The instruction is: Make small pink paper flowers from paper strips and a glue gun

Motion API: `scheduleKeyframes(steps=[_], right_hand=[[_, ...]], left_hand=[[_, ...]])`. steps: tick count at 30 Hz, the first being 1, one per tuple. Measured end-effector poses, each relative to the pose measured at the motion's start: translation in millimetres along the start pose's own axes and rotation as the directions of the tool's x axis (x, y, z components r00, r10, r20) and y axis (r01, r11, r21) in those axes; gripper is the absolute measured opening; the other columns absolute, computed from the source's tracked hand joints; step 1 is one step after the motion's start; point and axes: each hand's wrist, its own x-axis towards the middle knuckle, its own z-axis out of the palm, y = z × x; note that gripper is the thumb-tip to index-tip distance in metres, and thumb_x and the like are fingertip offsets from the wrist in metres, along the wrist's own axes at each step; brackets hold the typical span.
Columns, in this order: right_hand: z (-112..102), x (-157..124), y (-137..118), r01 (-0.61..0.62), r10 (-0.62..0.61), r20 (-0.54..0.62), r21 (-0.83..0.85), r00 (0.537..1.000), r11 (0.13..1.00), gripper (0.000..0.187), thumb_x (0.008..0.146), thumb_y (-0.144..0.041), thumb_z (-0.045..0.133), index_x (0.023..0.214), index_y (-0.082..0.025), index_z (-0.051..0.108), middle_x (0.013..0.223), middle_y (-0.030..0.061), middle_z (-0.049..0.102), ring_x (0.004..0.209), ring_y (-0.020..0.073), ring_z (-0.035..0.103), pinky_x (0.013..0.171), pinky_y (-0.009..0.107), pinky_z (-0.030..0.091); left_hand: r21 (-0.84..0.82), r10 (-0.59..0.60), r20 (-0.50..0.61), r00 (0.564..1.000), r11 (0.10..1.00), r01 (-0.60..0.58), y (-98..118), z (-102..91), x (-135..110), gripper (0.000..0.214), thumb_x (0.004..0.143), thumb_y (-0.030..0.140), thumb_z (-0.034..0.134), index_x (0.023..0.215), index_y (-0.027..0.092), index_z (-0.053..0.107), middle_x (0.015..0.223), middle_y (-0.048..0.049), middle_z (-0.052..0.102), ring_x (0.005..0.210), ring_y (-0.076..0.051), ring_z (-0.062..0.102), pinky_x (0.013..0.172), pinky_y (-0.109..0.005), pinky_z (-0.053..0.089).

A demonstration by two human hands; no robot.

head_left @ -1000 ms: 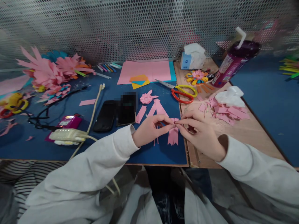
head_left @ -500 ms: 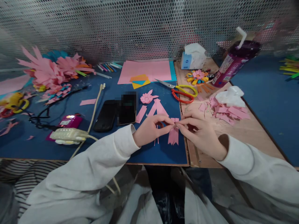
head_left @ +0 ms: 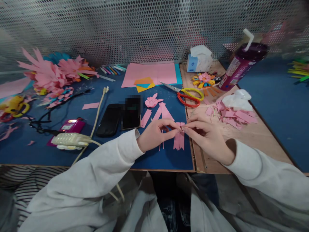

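Observation:
Over the front of the blue table, my left hand (head_left: 159, 132) and my right hand (head_left: 207, 137) meet fingertip to fingertip. Both pinch the upper part of a pink paper strip (head_left: 179, 141) whose lower end is cut into points. Fingers hide the exact spot they hold. Just beyond my left hand lie loose pink paper pieces (head_left: 167, 111) and a pink paper flower (head_left: 151, 101). Scissors (head_left: 182, 93) with one yellow and one red handle rest open behind the hands.
Two phones (head_left: 108, 120) and a power strip (head_left: 71, 140) with cables lie left. Pink scraps (head_left: 238, 116), a tissue pack (head_left: 200, 59) and a purple bottle with a straw (head_left: 241, 66) stand right. Paper flowers (head_left: 51, 71) pile at the back left, pink sheets (head_left: 149, 72) at the back.
My right fingers have shifted very slightly at the pinch on the pink paper strip. My left hand and the things on the table look the same.

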Motion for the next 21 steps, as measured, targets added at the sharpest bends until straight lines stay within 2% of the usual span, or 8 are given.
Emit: scheduleKeyframes(steps=[4,8,11,15,18,21], right_hand=[[2,-2,3,0.114,-0.117,-0.027,-0.074,0.993,0.991,0.009,0.082,-0.021,0.059,0.081,-0.019,0.068,0.086,0.0042,0.059,0.077,0.0137,0.058,0.058,0.025,0.048],[5,-4,6,0.259,-0.273,-0.047,-0.199,0.961,0.945,0.008,0.082,-0.016,0.057,0.078,-0.019,0.064,0.084,0.0046,0.057,0.073,0.0122,0.056,0.050,0.022,0.046],[6,-4,7,0.315,-0.338,-0.039,-0.276,0.940,0.908,0.009,0.081,-0.012,0.057,0.077,-0.019,0.061,0.082,0.0044,0.055,0.071,0.0122,0.055,0.049,0.022,0.044],[6,-3,5,0.288,-0.319,-0.081,-0.265,0.944,0.920,0.007,0.080,-0.013,0.057,0.079,-0.019,0.060,0.082,0.0035,0.055,0.064,0.0107,0.052,0.047,0.023,0.042],[-2,3,5,0.204,-0.244,-0.153,-0.237,0.958,0.950,0.004,0.082,-0.018,0.057,0.080,-0.020,0.059,0.085,0.0038,0.056,0.068,0.0125,0.055,0.053,0.026,0.044],[-17,16,10,0.104,-0.160,-0.183,-0.282,0.970,0.954,0.011,0.085,-0.022,0.051,0.075,-0.020,0.056,0.081,0.0041,0.057,0.073,0.0151,0.055,0.058,0.029,0.044]], left_hand=[[-0.013,-0.014,-0.017,1.000,1.000,0.013,0,0.6,0,0.008,0.074,0.020,0.065,0.078,0.014,0.068,0.082,-0.0058,0.069,0.075,-0.014,0.061,0.068,-0.027,0.049],[-0.026,-0.013,-0.010,1.000,1.000,0.013,0,1.6,0,0.010,0.074,0.023,0.065,0.077,0.014,0.067,0.081,-0.0065,0.069,0.075,-0.015,0.061,0.069,-0.028,0.049],[-0.015,-0.029,0.014,0.999,0.999,0.030,1,2.3,0,0.009,0.075,0.022,0.063,0.078,0.014,0.067,0.081,-0.0062,0.068,0.074,-0.014,0.060,0.068,-0.028,0.049],[-0.053,-0.050,0.009,0.999,0.997,0.050,1,3.4,0,0.009,0.075,0.022,0.064,0.077,0.014,0.066,0.080,-0.0063,0.067,0.074,-0.015,0.060,0.070,-0.028,0.049],[-0.047,-0.052,0.004,0.999,0.998,0.052,1,3.4,0,0.010,0.075,0.023,0.064,0.076,0.013,0.066,0.077,-0.0058,0.067,0.073,-0.014,0.059,0.069,-0.028,0.049],[-0.034,-0.019,0.006,1.000,0.999,0.019,1,2.4,0,0.008,0.076,0.021,0.063,0.077,0.013,0.065,0.077,-0.0056,0.066,0.072,-0.014,0.060,0.068,-0.027,0.049]])
